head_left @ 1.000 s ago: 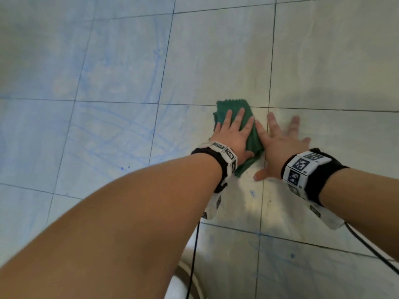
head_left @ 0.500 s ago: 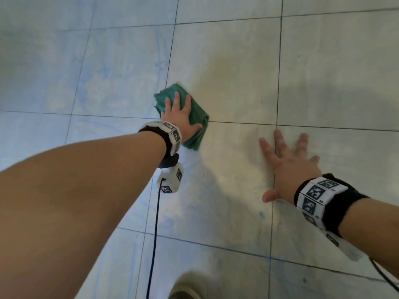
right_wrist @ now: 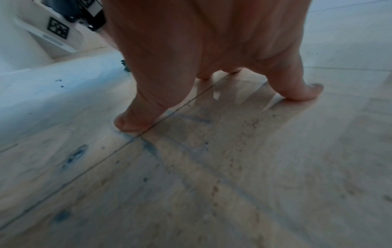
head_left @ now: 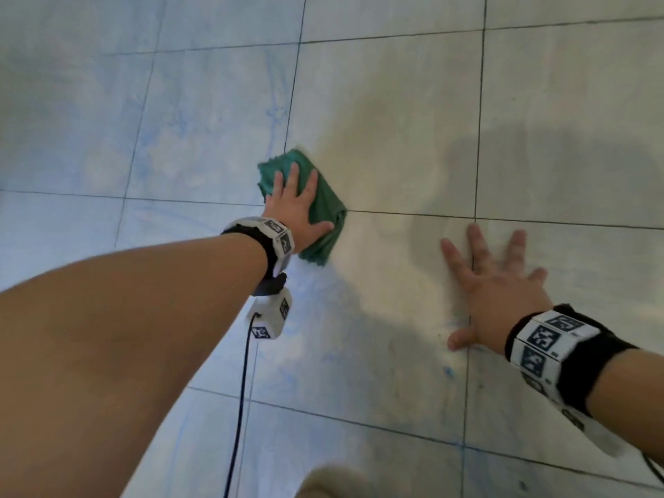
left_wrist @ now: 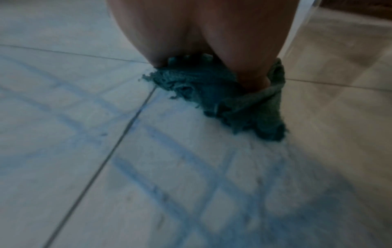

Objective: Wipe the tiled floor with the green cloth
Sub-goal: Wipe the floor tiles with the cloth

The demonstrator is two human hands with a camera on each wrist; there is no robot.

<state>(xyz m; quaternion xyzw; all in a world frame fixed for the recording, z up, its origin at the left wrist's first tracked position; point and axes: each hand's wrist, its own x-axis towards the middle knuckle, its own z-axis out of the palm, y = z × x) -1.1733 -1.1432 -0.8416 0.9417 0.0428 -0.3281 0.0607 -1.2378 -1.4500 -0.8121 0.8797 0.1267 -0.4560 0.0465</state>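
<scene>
green cloth (head_left: 325,210) lies bunched on the tiled floor (head_left: 395,102) at a grout crossing, pressed flat under the left hand (head_left: 294,206), fingers straight; right hand (head_left: 499,289) rests nearby, fingers spread

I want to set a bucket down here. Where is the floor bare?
Bare tiles lie beyond the cloth and both hands, and between the left hand and right hand. Crowded near you: a cable trails below the left wrist.
</scene>
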